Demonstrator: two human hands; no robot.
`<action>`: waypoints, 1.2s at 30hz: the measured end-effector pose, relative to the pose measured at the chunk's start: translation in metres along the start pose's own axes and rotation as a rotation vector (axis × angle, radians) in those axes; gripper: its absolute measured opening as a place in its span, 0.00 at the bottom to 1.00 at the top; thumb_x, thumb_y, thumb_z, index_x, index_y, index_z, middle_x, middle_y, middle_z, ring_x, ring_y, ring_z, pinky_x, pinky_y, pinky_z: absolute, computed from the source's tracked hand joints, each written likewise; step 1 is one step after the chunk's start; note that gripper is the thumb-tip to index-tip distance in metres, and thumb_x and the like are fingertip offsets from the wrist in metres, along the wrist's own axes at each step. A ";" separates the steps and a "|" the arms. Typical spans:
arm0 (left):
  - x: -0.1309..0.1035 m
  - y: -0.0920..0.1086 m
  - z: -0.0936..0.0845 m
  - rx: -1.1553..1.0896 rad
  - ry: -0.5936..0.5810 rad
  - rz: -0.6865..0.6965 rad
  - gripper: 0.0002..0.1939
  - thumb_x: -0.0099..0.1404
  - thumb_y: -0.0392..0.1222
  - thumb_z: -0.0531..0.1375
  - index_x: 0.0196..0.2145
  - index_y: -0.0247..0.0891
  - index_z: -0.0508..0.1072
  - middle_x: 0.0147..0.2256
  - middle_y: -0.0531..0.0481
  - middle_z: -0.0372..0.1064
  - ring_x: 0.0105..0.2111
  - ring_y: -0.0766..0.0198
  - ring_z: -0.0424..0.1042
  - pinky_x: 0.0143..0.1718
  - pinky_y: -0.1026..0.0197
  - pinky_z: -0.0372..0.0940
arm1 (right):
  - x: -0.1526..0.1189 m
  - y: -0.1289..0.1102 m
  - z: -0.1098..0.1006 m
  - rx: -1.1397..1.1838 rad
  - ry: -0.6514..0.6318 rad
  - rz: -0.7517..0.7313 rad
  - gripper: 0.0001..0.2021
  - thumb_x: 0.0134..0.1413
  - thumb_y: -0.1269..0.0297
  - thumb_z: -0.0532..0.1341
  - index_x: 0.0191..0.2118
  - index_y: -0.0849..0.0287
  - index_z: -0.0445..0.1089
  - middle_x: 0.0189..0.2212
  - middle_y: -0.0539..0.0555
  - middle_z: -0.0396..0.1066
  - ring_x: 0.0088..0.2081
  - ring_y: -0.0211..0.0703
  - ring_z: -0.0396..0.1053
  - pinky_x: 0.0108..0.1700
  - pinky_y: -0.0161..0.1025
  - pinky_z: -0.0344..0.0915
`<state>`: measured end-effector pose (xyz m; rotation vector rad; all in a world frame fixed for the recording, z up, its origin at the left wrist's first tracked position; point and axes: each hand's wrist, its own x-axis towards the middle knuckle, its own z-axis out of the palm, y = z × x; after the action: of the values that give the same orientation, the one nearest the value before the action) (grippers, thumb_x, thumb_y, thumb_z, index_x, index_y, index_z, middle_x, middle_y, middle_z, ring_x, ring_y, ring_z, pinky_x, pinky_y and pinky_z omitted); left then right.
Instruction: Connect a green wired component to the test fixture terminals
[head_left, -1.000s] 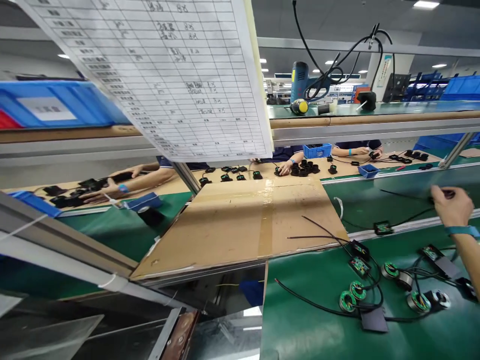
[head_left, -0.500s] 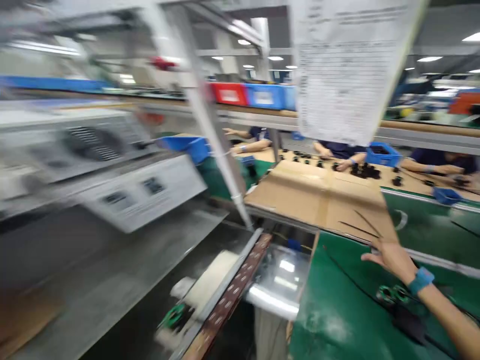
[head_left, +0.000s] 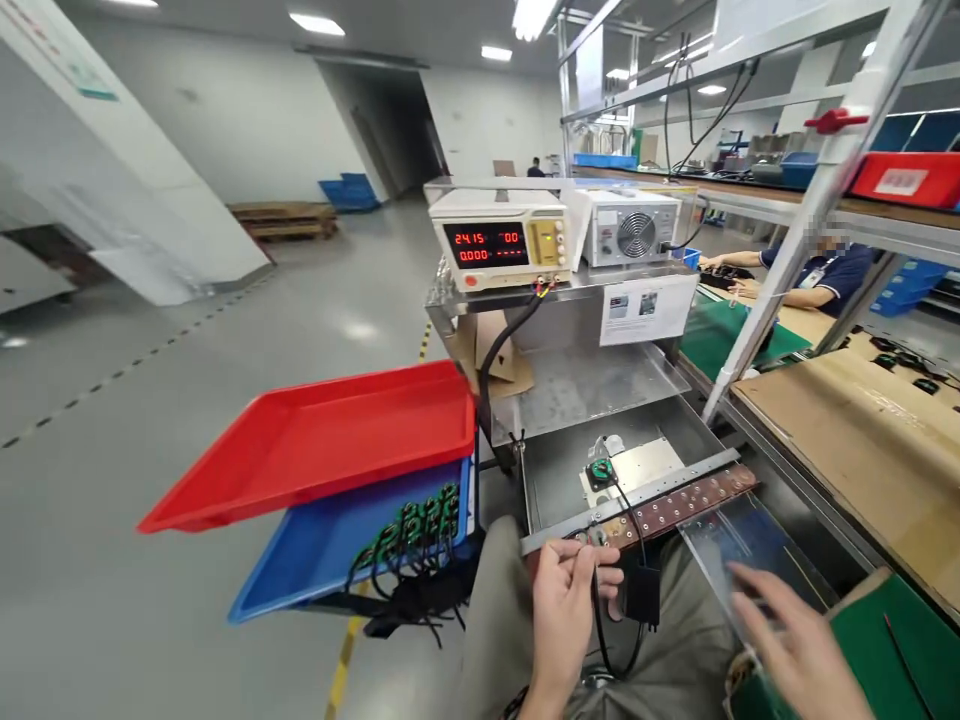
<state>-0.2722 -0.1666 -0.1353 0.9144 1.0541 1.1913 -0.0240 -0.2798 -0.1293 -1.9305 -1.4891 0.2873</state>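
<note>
Fingers of the left hand (head_left: 564,598) are pinched around a black cable (head_left: 598,620), near the bottom of the view. The cable is seen running up from the hand to a small green coil part (head_left: 601,470), which is set on a pale plate (head_left: 636,468) inside a metal tray (head_left: 551,480). A brown strip with holes (head_left: 679,503) is laid across the near edge of that tray, just beyond the left hand. A small black box (head_left: 643,595) is seen hanging beside the cable, just right of the left hand.

The right hand (head_left: 795,650) is held at the bottom right with its fingers spread and nothing in them. It is blurred. A clear sheet (head_left: 739,540) is seen just beyond its fingertips.

To the left, a red tray (head_left: 322,440) is stacked over a blue tray (head_left: 315,550). More green coil parts with black wires (head_left: 416,525) are kept in the blue tray.

Farther away, a power supply with red numbers (head_left: 499,240) is set on a metal shelf (head_left: 562,285), and a grey box with a fan (head_left: 634,228) is placed to its right. At the far right, another person in a dark blue shirt (head_left: 821,275) is seated at a bench, with cardboard (head_left: 847,430) lying nearer.
</note>
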 end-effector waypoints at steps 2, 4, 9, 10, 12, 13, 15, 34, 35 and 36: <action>-0.001 -0.003 -0.006 -0.008 0.018 0.010 0.19 0.68 0.59 0.59 0.37 0.41 0.60 0.36 0.43 0.81 0.35 0.58 0.80 0.39 0.54 0.75 | 0.011 -0.051 0.054 0.220 -0.209 -0.068 0.22 0.66 0.49 0.57 0.56 0.57 0.72 0.48 0.61 0.77 0.46 0.47 0.77 0.49 0.38 0.74; 0.001 -0.007 -0.014 -0.009 0.043 0.023 0.19 0.68 0.59 0.59 0.37 0.41 0.61 0.39 0.41 0.81 0.40 0.56 0.80 0.47 0.50 0.73 | 0.014 -0.091 0.101 0.390 -0.369 -0.091 0.21 0.67 0.52 0.56 0.57 0.60 0.68 0.44 0.60 0.77 0.43 0.45 0.76 0.47 0.37 0.73; 0.002 -0.015 -0.045 -0.061 0.171 -0.012 0.20 0.66 0.60 0.61 0.35 0.41 0.64 0.42 0.40 0.80 0.45 0.53 0.79 0.52 0.48 0.70 | 0.003 -0.128 0.165 0.658 -0.472 0.035 0.21 0.67 0.45 0.54 0.38 0.60 0.69 0.28 0.52 0.70 0.29 0.40 0.67 0.35 0.34 0.68; 0.000 -0.017 -0.051 -0.086 0.192 -0.035 0.20 0.65 0.60 0.62 0.34 0.40 0.65 0.42 0.40 0.80 0.45 0.54 0.79 0.51 0.49 0.70 | 0.001 -0.127 0.169 0.696 -0.508 0.101 0.23 0.66 0.42 0.54 0.36 0.60 0.69 0.25 0.49 0.67 0.26 0.38 0.64 0.30 0.33 0.65; -0.006 -0.023 -0.062 -0.158 0.205 -0.114 0.21 0.62 0.61 0.65 0.34 0.39 0.67 0.41 0.41 0.80 0.43 0.54 0.79 0.48 0.52 0.70 | -0.001 -0.123 0.170 0.734 -0.579 0.203 0.24 0.64 0.40 0.55 0.36 0.60 0.69 0.21 0.47 0.62 0.22 0.37 0.60 0.24 0.32 0.59; -0.010 -0.027 -0.066 -0.197 0.200 -0.166 0.22 0.61 0.61 0.65 0.34 0.38 0.67 0.41 0.41 0.80 0.42 0.55 0.79 0.45 0.54 0.71 | -0.001 -0.120 0.168 0.722 -0.591 0.211 0.24 0.64 0.41 0.56 0.36 0.60 0.69 0.21 0.47 0.63 0.22 0.38 0.61 0.24 0.32 0.59; -0.017 -0.036 -0.073 -0.246 0.198 -0.260 0.24 0.59 0.62 0.67 0.36 0.37 0.69 0.40 0.41 0.79 0.39 0.56 0.78 0.39 0.57 0.71 | 0.000 -0.116 0.163 0.609 -0.545 0.111 0.21 0.67 0.46 0.55 0.37 0.60 0.72 0.27 0.51 0.70 0.29 0.42 0.68 0.31 0.34 0.64; -0.016 -0.064 -0.098 0.553 0.070 0.012 0.16 0.73 0.50 0.51 0.46 0.41 0.75 0.46 0.42 0.77 0.46 0.55 0.76 0.47 0.53 0.71 | 0.042 -0.119 0.145 -0.678 -0.549 -1.007 0.11 0.54 0.78 0.62 0.42 0.61 0.65 0.35 0.53 0.71 0.30 0.48 0.69 0.24 0.43 0.62; -0.017 -0.066 -0.097 0.596 0.060 0.039 0.16 0.73 0.48 0.51 0.47 0.41 0.74 0.47 0.42 0.76 0.47 0.55 0.76 0.49 0.53 0.71 | 0.044 -0.121 0.144 -0.681 -0.561 -1.025 0.10 0.55 0.78 0.61 0.42 0.61 0.65 0.35 0.54 0.71 0.30 0.49 0.68 0.24 0.43 0.62; -0.018 -0.067 -0.096 0.646 0.046 0.066 0.16 0.74 0.46 0.50 0.49 0.41 0.74 0.47 0.42 0.76 0.47 0.56 0.76 0.49 0.54 0.71 | 0.045 -0.123 0.144 -0.685 -0.575 -1.039 0.10 0.56 0.78 0.61 0.42 0.61 0.65 0.36 0.55 0.71 0.30 0.49 0.68 0.23 0.43 0.62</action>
<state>-0.3478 -0.1934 -0.2229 1.4288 1.4940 0.9316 -0.1828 -0.1695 -0.1508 -1.2407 -3.0366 -0.1989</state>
